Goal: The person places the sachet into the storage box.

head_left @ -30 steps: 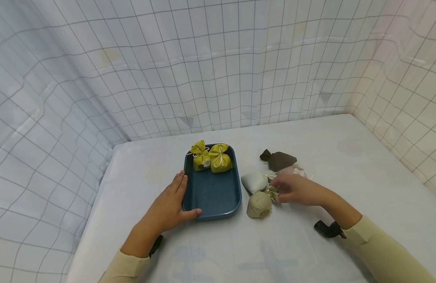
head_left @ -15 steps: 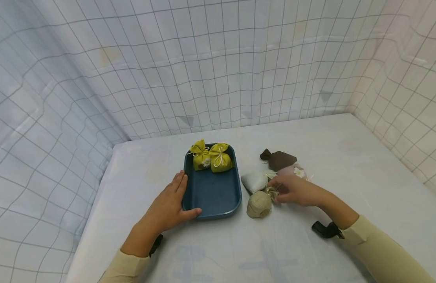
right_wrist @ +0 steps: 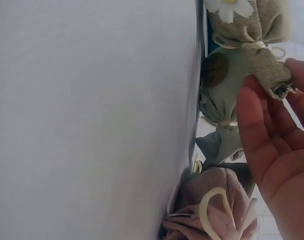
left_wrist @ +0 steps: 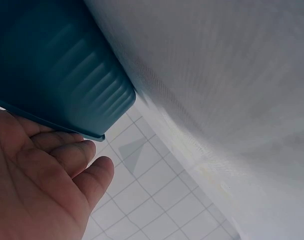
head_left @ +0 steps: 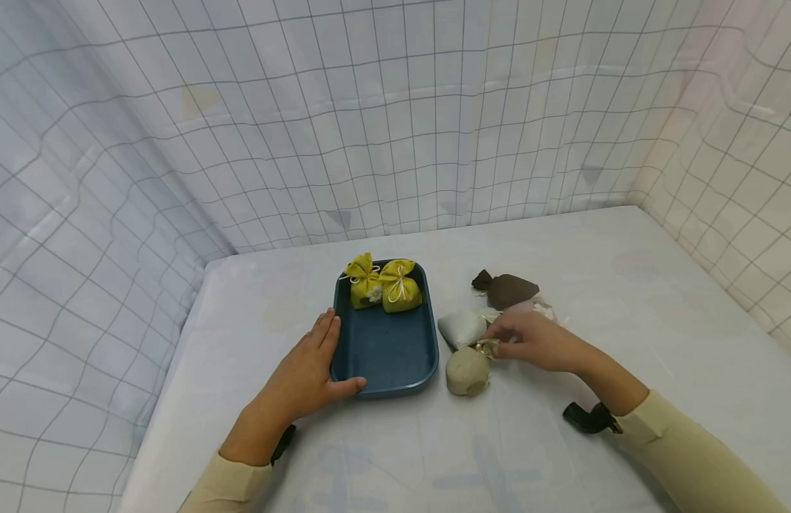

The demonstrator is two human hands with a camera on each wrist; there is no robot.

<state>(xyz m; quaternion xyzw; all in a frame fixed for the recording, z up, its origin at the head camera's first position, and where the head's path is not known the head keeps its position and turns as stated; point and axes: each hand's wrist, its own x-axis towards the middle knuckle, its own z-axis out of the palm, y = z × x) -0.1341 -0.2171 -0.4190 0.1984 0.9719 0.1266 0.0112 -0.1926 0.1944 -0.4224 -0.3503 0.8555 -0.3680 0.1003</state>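
My left hand [head_left: 306, 370] rests along the left rim of a blue tray [head_left: 383, 356], thumb at its near corner. Seen from the left wrist, the fingertips touch the rim from outside. Two yellow-green drawstring pouches [head_left: 400, 288] sit at the tray's far end. Between thumb and fingers, my right hand [head_left: 536, 340] pinches the gathered top of a beige drawstring pouch [head_left: 467, 372], whose white flower and cord show in the right wrist view. Right behind that pouch lies a pale grey-white pouch [head_left: 462, 328].
A dark brown pouch [head_left: 512, 291] lies farther back, right of the tray. Partly hidden by the right hand is a pink pouch [right_wrist: 211, 200]. White cloth covers the table [head_left: 626, 299], and a grid-patterned curtain [head_left: 421, 128] hangs around it.
The right hand has moved slightly left and closed its fingertips on the beige pouch's top, and the pouch has tilted a little. The left hand and tray have stayed put.
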